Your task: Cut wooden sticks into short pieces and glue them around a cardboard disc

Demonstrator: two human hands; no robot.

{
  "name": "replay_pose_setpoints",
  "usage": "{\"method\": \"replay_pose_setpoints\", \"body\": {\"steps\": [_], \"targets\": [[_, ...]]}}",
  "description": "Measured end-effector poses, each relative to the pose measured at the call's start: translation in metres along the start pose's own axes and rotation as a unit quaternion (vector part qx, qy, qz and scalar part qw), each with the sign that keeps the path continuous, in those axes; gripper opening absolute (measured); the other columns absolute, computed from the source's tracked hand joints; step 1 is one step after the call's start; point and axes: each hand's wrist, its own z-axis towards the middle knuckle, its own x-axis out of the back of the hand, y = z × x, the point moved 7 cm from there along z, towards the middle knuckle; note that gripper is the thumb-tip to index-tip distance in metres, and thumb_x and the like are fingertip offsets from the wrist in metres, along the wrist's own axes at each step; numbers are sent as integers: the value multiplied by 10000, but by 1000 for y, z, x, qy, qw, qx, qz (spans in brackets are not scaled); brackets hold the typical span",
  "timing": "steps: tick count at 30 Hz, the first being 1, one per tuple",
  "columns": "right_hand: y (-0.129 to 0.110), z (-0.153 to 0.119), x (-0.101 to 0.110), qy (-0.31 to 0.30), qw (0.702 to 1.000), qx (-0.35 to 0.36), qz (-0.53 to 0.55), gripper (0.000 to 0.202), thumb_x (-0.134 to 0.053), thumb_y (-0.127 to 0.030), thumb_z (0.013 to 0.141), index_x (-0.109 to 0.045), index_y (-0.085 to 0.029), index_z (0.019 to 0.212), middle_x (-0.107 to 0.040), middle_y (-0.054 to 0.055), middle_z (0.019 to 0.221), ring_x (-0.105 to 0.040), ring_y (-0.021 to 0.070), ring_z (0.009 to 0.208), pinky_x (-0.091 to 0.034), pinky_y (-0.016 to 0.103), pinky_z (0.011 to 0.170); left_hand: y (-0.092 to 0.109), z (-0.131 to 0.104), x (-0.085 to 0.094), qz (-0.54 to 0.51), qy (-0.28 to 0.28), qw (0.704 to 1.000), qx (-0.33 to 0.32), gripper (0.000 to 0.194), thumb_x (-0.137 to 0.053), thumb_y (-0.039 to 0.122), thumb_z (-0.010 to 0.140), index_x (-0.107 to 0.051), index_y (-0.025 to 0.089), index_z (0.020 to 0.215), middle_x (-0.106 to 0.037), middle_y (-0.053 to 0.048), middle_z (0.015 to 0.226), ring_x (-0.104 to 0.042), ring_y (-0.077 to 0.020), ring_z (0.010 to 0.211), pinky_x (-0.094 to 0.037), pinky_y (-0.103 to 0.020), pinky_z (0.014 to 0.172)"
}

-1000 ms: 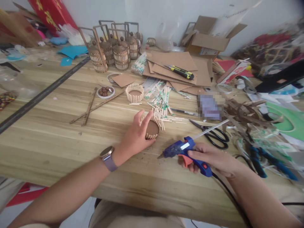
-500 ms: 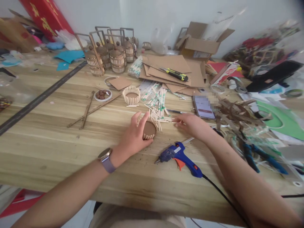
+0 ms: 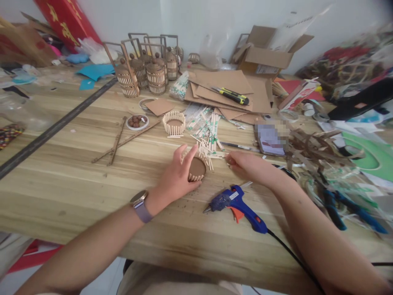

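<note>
My left hand (image 3: 173, 178), with a watch at the wrist, curves around a small round basket (image 3: 198, 168). The basket has a brown disc base and short wooden sticks standing at its rim; the fingers hide its left side. To the right, my right hand (image 3: 247, 166) has its fingers pinched together beside loose wooden sticks (image 3: 206, 150). Whatever lies between those fingertips is too small to make out. Below that hand a blue glue gun (image 3: 233, 200) with an orange trigger lies on its side. A second stick-walled basket (image 3: 174, 123) stands farther back.
Behind are cardboard sheets (image 3: 224, 82) bearing a yellow-black cutter (image 3: 231, 96), and several lidded baskets with handles (image 3: 156, 78). A bowl of brown balls (image 3: 137, 122) and crossed strips (image 3: 115, 144) lie left. A phone (image 3: 272, 139), brown strips (image 3: 311, 141) and blue-handled pliers (image 3: 334, 209) lie right.
The whole view has shifted slightly, with things now a little farther right. My right hand's fingers look more closed beside the sticks. My left hand stays around the basket.
</note>
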Motion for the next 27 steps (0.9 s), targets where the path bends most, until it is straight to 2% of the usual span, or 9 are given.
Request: {"method": "replay_pose_setpoints", "body": {"steps": [4, 7, 10, 14, 17, 20, 27], "targets": [[1, -1, -2, -6, 1000, 9, 17, 185, -520, -81, 767, -588, -182, 907, -685, 79, 856, -621, 212, 790, -419, 268, 664, 0, 0, 0, 3, -7, 1000, 3, 1154, -859, 204, 657, -96, 277, 1519, -249, -206, 1485, -356, -396, 1394, -444, -573, 1052], [-2, -5, 1, -8, 999, 21, 30, 190, -487, -105, 809, -588, -167, 957, -686, 83, 856, -615, 197, 741, -422, 269, 641, -1, 0, -1, 3, -8, 1000, 9, 1137, -855, 214, 664, -105, 277, 1517, -239, -206, 1494, -361, -399, 1389, -469, -560, 1028], [-18, -11, 12, 15, 995, 59, 78, 153, -457, -192, 887, -594, -174, 952, -685, 93, 888, -616, 195, 756, -435, 279, 660, -1, 0, -1, 0, -9, 1000, 3, 1127, -849, 218, 673, -102, 273, 1516, -245, -209, 1492, -332, -401, 1405, -449, -571, 1044], [-47, -18, 22, 39, 974, 89, 206, 125, -508, -285, 900, -602, -204, 888, -636, 12, 738, -567, 156, 651, -416, 251, 602, 1, 2, -1, -12, -5, 1000, -17, 1131, -843, 216, 676, -87, 264, 1516, -277, -209, 1482, -277, -393, 1434, -392, -591, 1090], [-62, -17, 18, 44, 962, 73, 260, 95, -548, -270, 882, -615, -204, 871, -619, -16, 696, -547, 135, 622, -409, 234, 588, 0, 2, 0, -16, 2, 1000, -17, 1119, -839, 224, 679, -95, 259, 1515, -282, -212, 1479, -276, -395, 1432, -385, -600, 1090], [-71, -14, 12, 55, 959, 74, 268, 71, -568, -231, 866, -629, -197, 855, -632, -12, 709, -555, 133, 637, -411, 232, 600, 0, 2, 0, -20, 3, 1000, -13, 1118, -845, 232, 668, -115, 238, 1514, -269, -226, 1479, -276, -409, 1428, -397, -595, 1080], [-77, -9, 2, 61, 957, 88, 269, 56, -588, -183, 857, -642, -194, 850, -641, -12, 699, -571, 133, 624, -426, 234, 596, 2, 2, 1, -38, 9, 999, -21, 1098, -815, 206, 692, -94, 271, 1517, -252, -215, 1489, -277, -415, 1428, -403, -602, 1070]]}}
